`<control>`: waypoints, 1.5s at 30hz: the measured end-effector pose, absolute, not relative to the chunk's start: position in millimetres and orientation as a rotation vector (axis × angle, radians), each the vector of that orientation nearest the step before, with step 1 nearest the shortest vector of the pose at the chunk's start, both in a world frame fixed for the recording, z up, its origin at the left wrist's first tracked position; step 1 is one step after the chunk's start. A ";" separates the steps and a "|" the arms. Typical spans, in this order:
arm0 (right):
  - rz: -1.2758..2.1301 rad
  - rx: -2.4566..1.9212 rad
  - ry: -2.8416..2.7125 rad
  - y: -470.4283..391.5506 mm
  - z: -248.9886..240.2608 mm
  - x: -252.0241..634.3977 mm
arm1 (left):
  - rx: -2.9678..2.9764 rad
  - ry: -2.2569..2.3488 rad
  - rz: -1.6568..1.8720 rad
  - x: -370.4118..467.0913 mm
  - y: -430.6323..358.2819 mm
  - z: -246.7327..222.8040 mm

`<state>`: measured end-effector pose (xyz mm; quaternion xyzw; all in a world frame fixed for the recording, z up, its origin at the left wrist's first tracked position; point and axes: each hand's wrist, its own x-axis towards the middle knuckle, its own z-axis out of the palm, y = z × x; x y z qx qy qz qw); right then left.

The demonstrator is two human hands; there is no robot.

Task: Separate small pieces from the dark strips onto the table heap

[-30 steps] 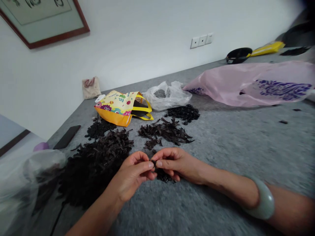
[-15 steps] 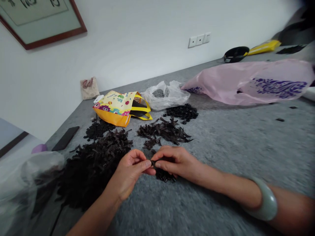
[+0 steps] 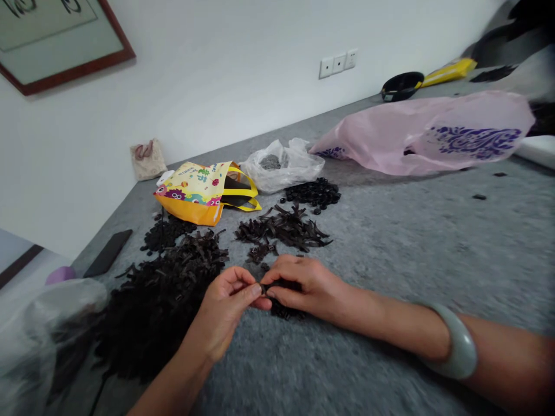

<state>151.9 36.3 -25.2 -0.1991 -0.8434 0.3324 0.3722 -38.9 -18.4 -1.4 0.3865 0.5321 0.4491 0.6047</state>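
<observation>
Grey felt-like table cover (image 3: 390, 254) under both hands. Left hand (image 3: 228, 309) & right hand (image 3: 303, 286) meet fingertip to fingertip, thumb + forefinger of each pinched shut on one small black piece (image 3: 262, 289) held between them, just off the cover; its exact shape is too small to tell. Pale green bangle (image 3: 455, 346) on the right wrist. Directly under the right fingers, touching the cover: a small clump of black bits (image 3: 284, 311). Left of the left fingers, near: big heap of dark strips (image 3: 165, 289), w/ a clear plastic bag (image 3: 39, 323) beyond it at the frame edge. Just beyond the fingertips: a smaller pile of dark strips (image 3: 281, 228). Further out: a heap of black round pieces (image 3: 314, 192), a second such heap (image 3: 162, 231) to the left, a black phone (image 3: 107, 261) past that. Behind these: yellow printed tote bag (image 3: 203, 190), clear bag w/ dark contents (image 3: 281, 164). Far right of the fingers, well apart: pink plastic bag w/ purple print (image 3: 425, 133). Farthest: black bowl-like item (image 3: 401, 85), white wall sockets (image 3: 338, 62), framed picture (image 3: 56, 40) on the wall.
</observation>
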 end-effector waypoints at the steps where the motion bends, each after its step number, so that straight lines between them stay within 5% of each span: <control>1: 0.827 -0.504 -2.177 35.9 -24.7 152.3 | 0.928 1.259 1.038 -38.5 -18.5 -2.4; 12: 0.413 -0.560 -2.489 30.8 -22.6 155.7 | 1.079 1.381 0.963 -35.3 -22.8 -5.9; 22: 0.727 -0.425 -2.276 40.2 -23.0 157.5 | 1.068 1.343 1.018 -36.4 -25.5 -3.9; 35: 0.577 -0.465 -2.311 39.0 -19.4 157.9 | 1.502 1.583 0.944 -33.9 -31.6 5.3; 45: 0.445 -0.427 -2.390 35.6 -20.0 154.2 | 1.290 1.467 0.903 -36.2 -23.9 3.3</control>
